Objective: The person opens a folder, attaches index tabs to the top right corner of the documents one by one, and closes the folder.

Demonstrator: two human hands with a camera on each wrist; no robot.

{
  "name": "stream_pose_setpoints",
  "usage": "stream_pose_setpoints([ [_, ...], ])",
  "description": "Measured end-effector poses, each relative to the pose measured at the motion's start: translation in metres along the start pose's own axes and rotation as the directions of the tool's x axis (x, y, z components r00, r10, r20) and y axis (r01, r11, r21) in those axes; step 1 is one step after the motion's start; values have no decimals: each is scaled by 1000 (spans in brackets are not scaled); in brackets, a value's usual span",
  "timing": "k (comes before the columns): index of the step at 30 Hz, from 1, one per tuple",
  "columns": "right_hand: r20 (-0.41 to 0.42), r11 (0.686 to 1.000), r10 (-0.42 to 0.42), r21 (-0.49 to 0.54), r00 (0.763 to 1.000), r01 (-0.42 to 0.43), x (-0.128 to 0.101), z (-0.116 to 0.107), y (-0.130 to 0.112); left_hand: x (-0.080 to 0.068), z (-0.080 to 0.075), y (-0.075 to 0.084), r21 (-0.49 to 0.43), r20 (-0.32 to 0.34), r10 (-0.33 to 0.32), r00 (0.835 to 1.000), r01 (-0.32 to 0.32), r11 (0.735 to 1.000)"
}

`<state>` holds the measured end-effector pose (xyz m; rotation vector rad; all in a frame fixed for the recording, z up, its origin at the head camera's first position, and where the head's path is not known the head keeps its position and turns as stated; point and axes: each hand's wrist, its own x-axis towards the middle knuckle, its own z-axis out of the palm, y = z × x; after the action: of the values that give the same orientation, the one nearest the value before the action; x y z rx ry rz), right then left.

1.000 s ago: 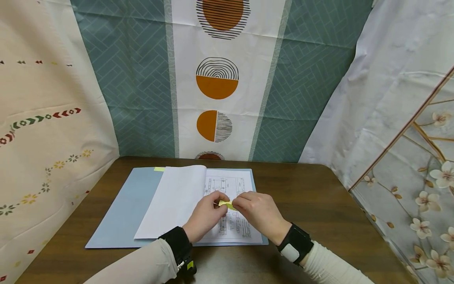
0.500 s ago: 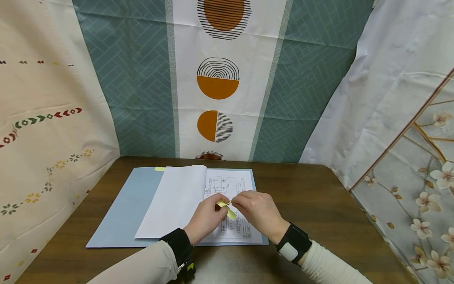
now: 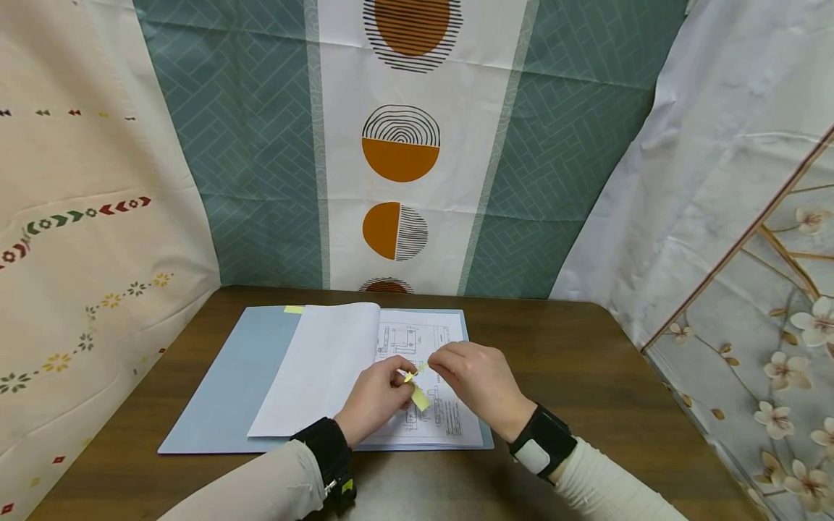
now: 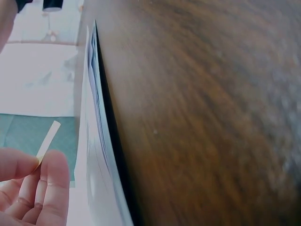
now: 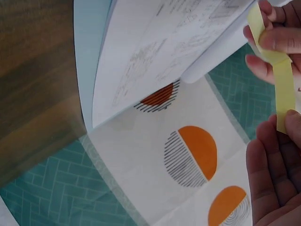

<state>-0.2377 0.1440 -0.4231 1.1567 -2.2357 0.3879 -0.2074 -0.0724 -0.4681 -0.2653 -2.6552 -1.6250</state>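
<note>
Left hand (image 3: pixel 376 396) and right hand (image 3: pixel 481 378) above an open folder, read from left to right; clock directions are taken from the yellow strip (image 3: pixel 417 373) held between the fingertips. At nine o'clock, the bare cover of a blue folder (image 3: pixel 224 394) lies flat on the brown table (image 3: pixel 554 354). A yellow tab (image 3: pixel 293 310) sits along its far edge, toward ten o'clock. Next inward, also at nine, blank white pages (image 3: pixel 319 376) are folded over to the left, their bound edge curving upward toward eleven. At eight o'clock from the strip, the left hand pinches it between thumb and fingers, and a loose end (image 3: pixel 420 399) hangs from this grip toward six o'clock. Both lengths are over the printed page (image 3: pixel 433 427), whose line drawings show around the fingers; neither is stuck to it. Whether they form one piece or two overlapping slips cannot be told. At three o'clock, the right hand pinches the other end; the right wrist view shows its thumb laid on the strip and a length stretched between the hands. A black wristband (image 3: pixel 544 441) lies at four o'clock.

Step in hand, as judged: separating one yellow slip from another, apparently under way but not complete. The next move seems to call for a firm left pinch and a slow, even pull by the right hand toward two o'clock, with the loose end kept clear of the paper.
</note>
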Motion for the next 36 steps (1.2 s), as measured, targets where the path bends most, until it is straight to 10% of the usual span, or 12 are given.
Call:
stream_pose_setpoints([
  [19, -6, 998, 51, -32, 999, -51, -14, -12, 21, -9, -10, 0, 155, -31, 11, 999, -6, 988],
  [36, 28, 994, 92, -65, 995, -91, -24, -4, 32, -52, -14, 18, 291, 182, 71, 981, -123, 949],
])
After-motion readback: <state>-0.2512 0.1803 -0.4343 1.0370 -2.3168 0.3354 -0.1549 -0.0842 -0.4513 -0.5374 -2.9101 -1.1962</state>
